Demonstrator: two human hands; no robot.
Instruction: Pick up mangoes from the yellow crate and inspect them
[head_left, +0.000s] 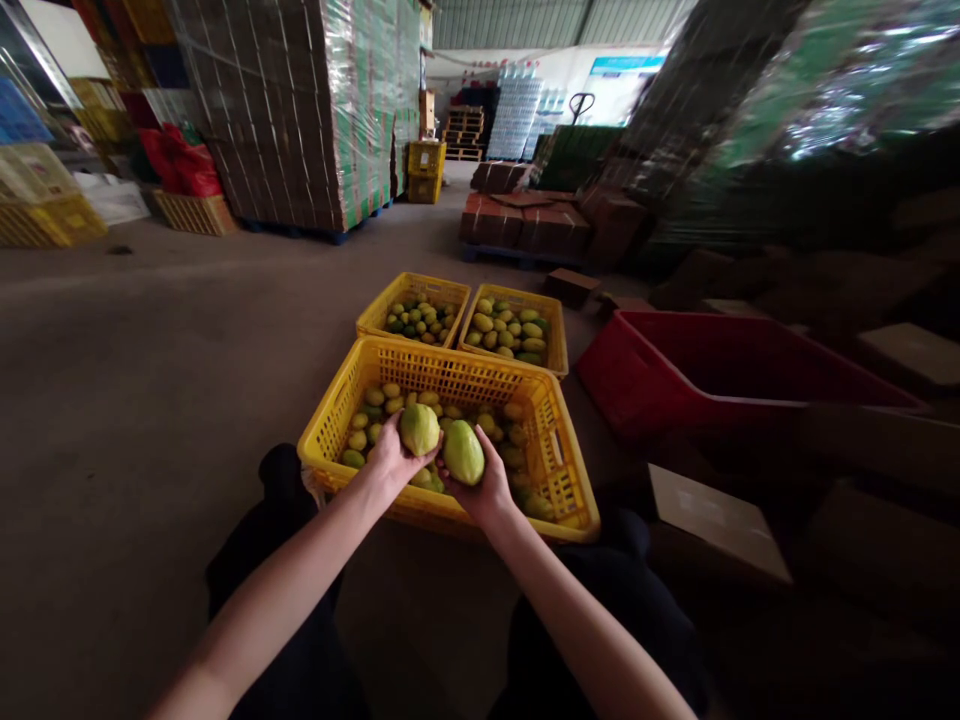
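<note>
**Two mangoes up over the near crate**

Wrapped pallet stacks [315, 110] tower at the far left, and a red tub [697, 370] sits on the floor to the right. Front and centre, the big yellow crate [555, 470] is loaded with green-yellow fruit, with two smaller yellow crates [517, 295] just beyond it, fruit in both. Over the near crate, the left hand [390, 460] is wrapped around a rounder mango [418, 428]. The right hand [487, 490] cups a longer green mango [463, 452]. The two fruits sit side by side, nearly touching, with both hands closed firmly on them.
</note>
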